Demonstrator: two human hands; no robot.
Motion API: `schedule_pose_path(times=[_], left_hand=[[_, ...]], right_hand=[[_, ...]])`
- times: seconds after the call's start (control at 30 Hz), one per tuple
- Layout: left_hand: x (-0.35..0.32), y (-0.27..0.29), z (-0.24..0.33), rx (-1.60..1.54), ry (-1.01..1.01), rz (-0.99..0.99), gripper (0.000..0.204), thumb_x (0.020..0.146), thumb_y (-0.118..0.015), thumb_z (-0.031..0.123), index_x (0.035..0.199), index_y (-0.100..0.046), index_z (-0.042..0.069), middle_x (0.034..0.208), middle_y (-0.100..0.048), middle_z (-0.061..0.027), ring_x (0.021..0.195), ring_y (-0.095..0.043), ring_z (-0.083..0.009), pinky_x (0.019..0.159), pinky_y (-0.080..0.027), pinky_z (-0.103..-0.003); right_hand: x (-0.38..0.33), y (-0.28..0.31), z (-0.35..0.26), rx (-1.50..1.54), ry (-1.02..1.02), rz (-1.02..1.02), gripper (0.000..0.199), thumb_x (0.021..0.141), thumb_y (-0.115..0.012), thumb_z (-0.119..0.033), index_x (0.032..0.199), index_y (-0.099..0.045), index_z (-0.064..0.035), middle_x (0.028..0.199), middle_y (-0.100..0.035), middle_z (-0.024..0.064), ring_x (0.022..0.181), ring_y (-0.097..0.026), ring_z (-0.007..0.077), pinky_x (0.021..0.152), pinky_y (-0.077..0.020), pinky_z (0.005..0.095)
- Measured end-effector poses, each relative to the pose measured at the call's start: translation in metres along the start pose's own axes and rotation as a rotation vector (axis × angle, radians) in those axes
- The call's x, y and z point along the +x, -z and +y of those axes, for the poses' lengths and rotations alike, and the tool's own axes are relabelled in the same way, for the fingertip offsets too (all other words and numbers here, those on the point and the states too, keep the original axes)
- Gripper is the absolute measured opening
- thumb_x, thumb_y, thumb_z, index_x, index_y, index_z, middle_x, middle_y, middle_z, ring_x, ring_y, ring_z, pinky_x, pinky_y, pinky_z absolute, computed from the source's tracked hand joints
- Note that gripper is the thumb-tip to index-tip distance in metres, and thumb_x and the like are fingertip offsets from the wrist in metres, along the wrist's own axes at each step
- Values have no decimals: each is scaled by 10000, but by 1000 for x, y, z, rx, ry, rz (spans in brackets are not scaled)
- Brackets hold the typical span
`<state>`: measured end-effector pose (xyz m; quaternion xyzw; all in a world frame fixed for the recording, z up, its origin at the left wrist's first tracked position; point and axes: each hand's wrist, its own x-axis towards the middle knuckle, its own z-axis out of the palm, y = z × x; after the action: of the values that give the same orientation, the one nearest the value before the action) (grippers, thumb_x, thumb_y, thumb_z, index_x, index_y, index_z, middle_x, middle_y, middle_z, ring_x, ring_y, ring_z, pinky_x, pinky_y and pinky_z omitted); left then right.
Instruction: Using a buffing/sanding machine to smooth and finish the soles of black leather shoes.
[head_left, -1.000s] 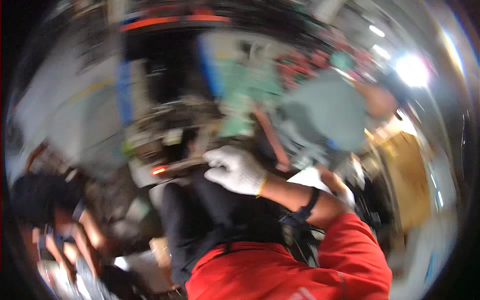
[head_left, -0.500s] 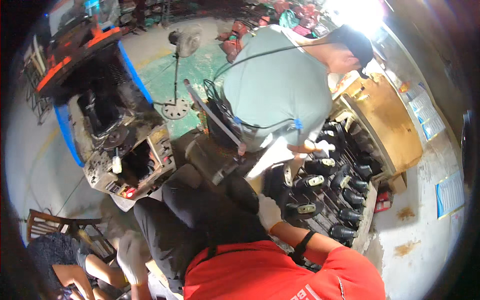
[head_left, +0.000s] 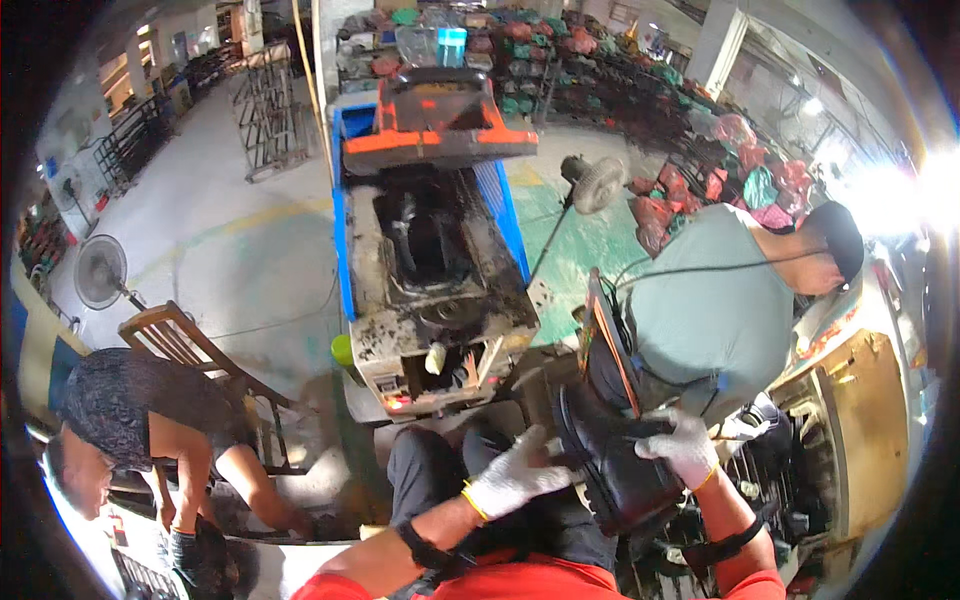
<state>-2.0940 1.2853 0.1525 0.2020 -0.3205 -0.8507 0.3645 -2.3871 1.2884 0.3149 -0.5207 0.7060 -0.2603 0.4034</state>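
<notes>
A black leather boot [head_left: 622,478] is held in front of my lap, tilted, with its ridged sole edge facing left. My right hand [head_left: 684,450], in a white glove, grips the boot from its right side. My left hand [head_left: 518,478], also in a white glove, is at the sole side with fingers apart; whether its fingertips touch the sole cannot be made out. Ahead of my knees stands a machine [head_left: 440,320] with blue side panels, an orange-and-black top and a dark recess.
To my right, a rack [head_left: 765,480] holds several black shoes beside a person in a grey-green shirt [head_left: 715,305]. Another person [head_left: 150,410] bends over at the left near a wooden chair [head_left: 190,340]. A standing fan [head_left: 598,185] is behind the machine.
My view has swung right, away from the rack toward the machine. My right hand has come from the rack with the boot, and my left hand has moved in beside it.
</notes>
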Motion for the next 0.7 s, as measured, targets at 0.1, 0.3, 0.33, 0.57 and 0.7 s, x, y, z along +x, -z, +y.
schedule_pose_path(times=[0.1, 0.3, 0.33, 0.57, 0.7], left_hand=[[11, -28, 26, 56, -130, 202, 1128, 996, -812, 38, 1806, -29, 99, 1487, -591, -89, 1239, -618, -175, 1118, -522, -357], [67, 13, 231, 422, -486, 729, 799, 830, -780, -6, 1573, -498, -94, 1071, -781, -96, 910, -725, -193, 852, -608, -342], [83, 35, 258, 465, -525, 763, 613, 826, -789, 14, 1421, -652, -43, 1031, -786, -84, 900, -723, -185, 840, -602, -348], [198, 147, 361, 1440, -111, 1410, 885, 753, -804, 421, 1495, -580, -5, 1218, -785, -300, 1148, -756, -494, 981, -609, -512], [268, 194, 330, 1589, 91, 1432, 850, 790, -755, 435, 1545, -560, 95, 1273, -744, -293, 1141, -766, -482, 1010, -618, -550]], right_hand=[[48, -21, -59, 204, 158, -41, 594, 849, -855, -199, 1360, -736, 80, 1071, -807, 81, 960, -717, 147, 922, -568, 310], [148, -117, -124, 104, 377, 25, 780, 953, -800, -358, 1573, -541, 39, 1343, -718, 342, 1306, -694, 466, 1120, -525, 470], [158, -129, -109, 118, 448, 46, 788, 942, -817, -353, 1574, -542, 28, 1381, -707, 317, 1324, -686, 446, 1122, -527, 466], [97, -173, 40, 239, 121, -341, 734, 921, -901, -274, 1526, -600, 15, 1388, -751, 206, 1277, -734, 267, 1121, -558, 362], [64, -158, 93, 270, -45, -134, 735, 893, -947, -246, 1509, -633, 5, 1326, -785, 179, 1169, -774, 221, 1078, -602, 374]])
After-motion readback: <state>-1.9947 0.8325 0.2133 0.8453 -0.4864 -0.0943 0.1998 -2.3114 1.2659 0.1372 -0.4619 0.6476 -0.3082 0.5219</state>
